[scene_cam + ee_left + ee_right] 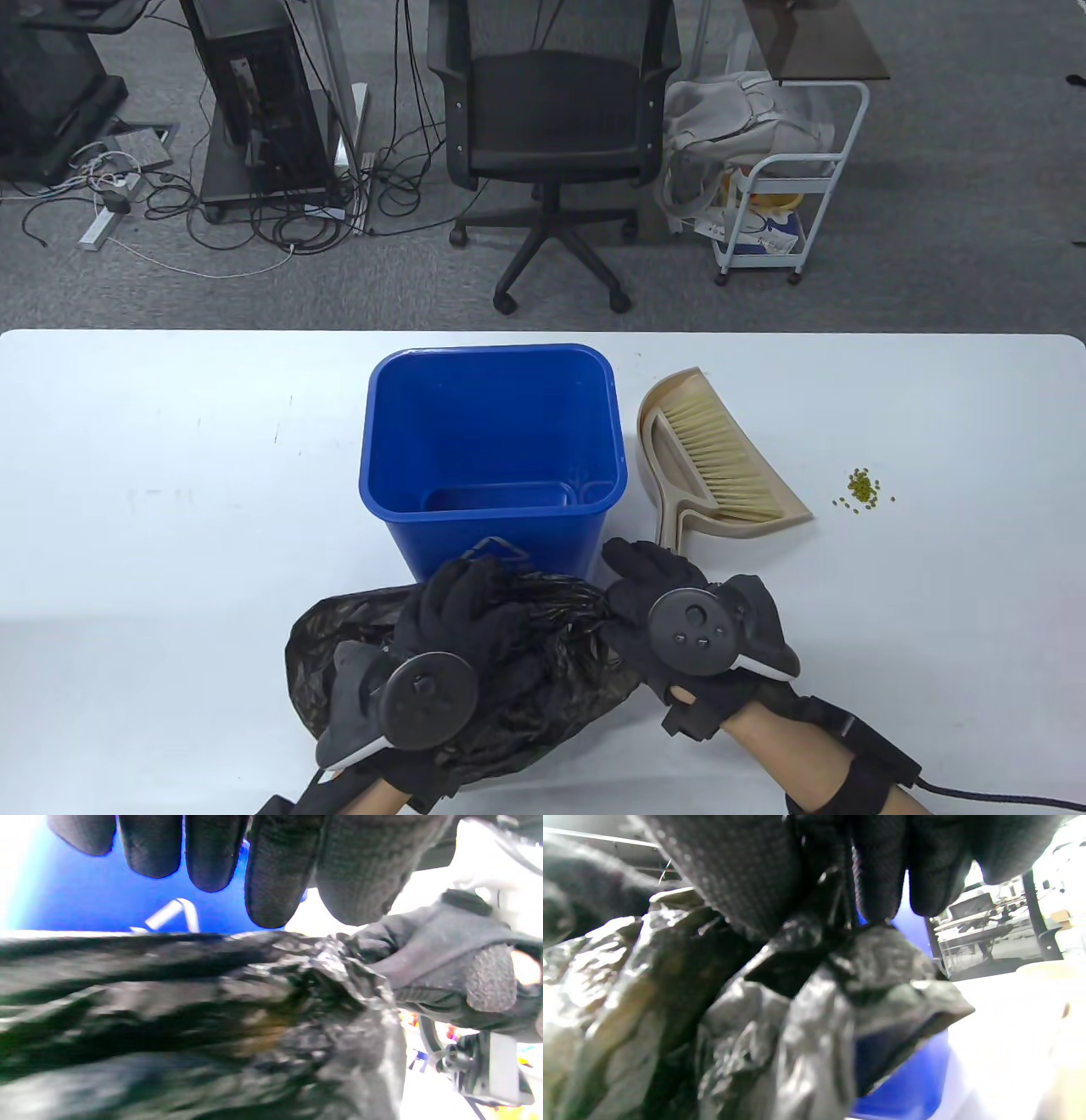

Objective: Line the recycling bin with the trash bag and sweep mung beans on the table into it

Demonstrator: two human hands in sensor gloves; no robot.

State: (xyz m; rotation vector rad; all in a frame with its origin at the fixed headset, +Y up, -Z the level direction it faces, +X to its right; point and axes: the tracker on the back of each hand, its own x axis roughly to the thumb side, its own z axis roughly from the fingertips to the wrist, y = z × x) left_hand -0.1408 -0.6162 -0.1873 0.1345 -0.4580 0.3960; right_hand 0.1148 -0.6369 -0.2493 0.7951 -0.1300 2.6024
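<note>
Step in hand: bag opening, bin unlined. Trash bag (543, 671), thin crinkled glossy black film, is bunched on the table under both hands. Its gathered edge is pinched by the right hand (670, 611); the left hand (462, 615) appears curled on it, though blur limits certainty. Recycling bin (492, 450), rigid blue plastic, rectangular, stands just beyond. Mung beans (864, 488), small, green, lie right. Next: mouth to be spread over rim.

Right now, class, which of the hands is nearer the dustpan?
Right. The right hand sits just below the dustpan; the left hand is farther off, on the bag.
</note>
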